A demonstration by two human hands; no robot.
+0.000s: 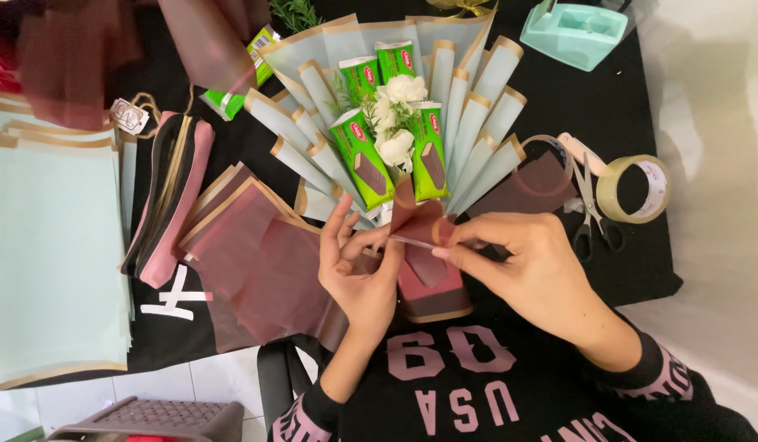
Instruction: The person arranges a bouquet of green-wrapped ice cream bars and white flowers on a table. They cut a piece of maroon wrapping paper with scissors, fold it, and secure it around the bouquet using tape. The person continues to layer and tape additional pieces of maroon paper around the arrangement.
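Black sweatshirt with pink block lettering on the chest, pink-patterned black cuffs, bare hands (444,262)

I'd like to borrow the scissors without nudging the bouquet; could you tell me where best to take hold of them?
Take the scissors by the black loop handles, the end nearest the person, coming in from the right side. The blades point away toward the table's far edge, and the tape roll lies close on their right, so lift straight up.

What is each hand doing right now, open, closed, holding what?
Left hand: partly open, fingertips pinching the folded maroon sheet below the bouquet.
Right hand: closed, thumb and forefinger pinching the same sheet.
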